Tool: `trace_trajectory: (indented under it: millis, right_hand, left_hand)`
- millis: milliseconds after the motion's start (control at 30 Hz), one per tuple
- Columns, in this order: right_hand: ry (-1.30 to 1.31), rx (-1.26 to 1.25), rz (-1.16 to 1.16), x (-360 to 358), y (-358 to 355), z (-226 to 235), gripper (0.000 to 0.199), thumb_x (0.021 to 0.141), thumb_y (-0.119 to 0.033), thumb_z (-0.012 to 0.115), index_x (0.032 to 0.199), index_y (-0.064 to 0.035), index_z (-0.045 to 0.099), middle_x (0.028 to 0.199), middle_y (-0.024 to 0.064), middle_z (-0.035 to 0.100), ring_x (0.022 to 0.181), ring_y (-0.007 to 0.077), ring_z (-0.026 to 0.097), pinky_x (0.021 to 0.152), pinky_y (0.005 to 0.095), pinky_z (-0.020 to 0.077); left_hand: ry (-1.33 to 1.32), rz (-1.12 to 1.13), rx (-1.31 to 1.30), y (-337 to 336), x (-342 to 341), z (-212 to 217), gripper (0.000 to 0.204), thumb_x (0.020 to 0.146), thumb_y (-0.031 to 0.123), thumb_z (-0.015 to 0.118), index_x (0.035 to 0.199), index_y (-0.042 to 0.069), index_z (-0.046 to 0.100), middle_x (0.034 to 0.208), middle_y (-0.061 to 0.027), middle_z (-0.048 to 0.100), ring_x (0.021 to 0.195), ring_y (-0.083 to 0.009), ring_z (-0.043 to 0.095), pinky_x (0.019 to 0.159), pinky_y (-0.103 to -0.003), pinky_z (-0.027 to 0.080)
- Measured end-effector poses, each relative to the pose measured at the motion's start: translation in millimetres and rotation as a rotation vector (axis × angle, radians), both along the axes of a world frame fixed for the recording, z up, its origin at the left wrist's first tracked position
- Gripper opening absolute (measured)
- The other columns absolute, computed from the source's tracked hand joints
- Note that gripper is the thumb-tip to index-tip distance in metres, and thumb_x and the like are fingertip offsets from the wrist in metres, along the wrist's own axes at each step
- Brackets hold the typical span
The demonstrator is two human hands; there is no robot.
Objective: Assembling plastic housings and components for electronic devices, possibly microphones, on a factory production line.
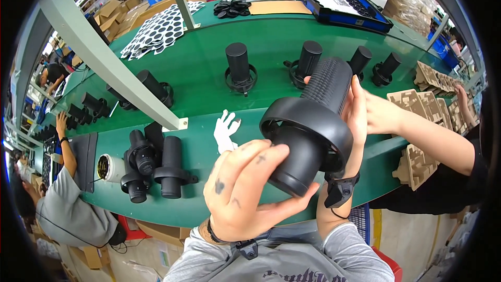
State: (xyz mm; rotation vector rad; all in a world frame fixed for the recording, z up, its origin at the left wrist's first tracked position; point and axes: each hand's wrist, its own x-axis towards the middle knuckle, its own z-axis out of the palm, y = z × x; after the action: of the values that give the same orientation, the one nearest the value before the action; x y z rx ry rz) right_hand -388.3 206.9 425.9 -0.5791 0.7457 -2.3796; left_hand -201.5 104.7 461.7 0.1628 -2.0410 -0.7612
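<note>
Both my hands hold up a black cylindrical device point(313, 130) over the green table point(209, 62). It has a ribbed upper part, a wide collar ring and a smooth lower barrel. My left hand point(245, 190) wraps around the lower barrel from below. Behind the ribbed top lies my right hand point(357, 112), fingers flat against it, with a black strap on the wrist. A co-worker's bare arm point(422, 133) reaches in from the right, its hand close to my right hand.
Several similar black devices point(239, 68) stand in a row on the table; three lie together at the left point(156, 169) beside a white can point(110, 168). Also there: a white glove point(225, 130), pulp trays point(420, 164), a grey frame beam point(104, 55), a blue case point(339, 8).
</note>
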Motion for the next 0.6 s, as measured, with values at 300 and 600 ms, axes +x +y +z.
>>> trace_trajectory:
  millis: [300, 600]
  right_hand:
    - [0.075, 0.028, 0.017, 3.9, -1.7, 3.8, 0.053, 0.098, -0.040, 0.029, 0.128, 0.0012, 0.045, 0.108, 0.0190, 0.062, 0.086, 0.0256, 0.065, 0.074, 0.0374, 0.0559]
    - [0.120, 0.050, -0.121, 3.8, 4.6, 8.7, 0.054, 0.096, -0.037, 0.033, 0.128, 0.0038, 0.045, 0.107, 0.0178, 0.063, 0.086, 0.0230, 0.064, 0.077, 0.0351, 0.0538]
  left_hand:
    - [0.134, -0.156, -0.439, -6.2, 1.8, 2.3, 0.030, 0.061, 0.013, 0.077, 0.089, 0.023, 0.069, 0.109, -0.0014, 0.065, 0.086, -0.0219, 0.052, 0.065, -0.030, 0.045]
    - [0.158, -0.262, -0.328, -20.7, -9.6, 0.9, 0.052, 0.055, 0.019, 0.086, 0.101, 0.010, 0.064, 0.102, -0.0108, 0.059, 0.085, -0.0239, 0.060, 0.070, -0.031, 0.053]
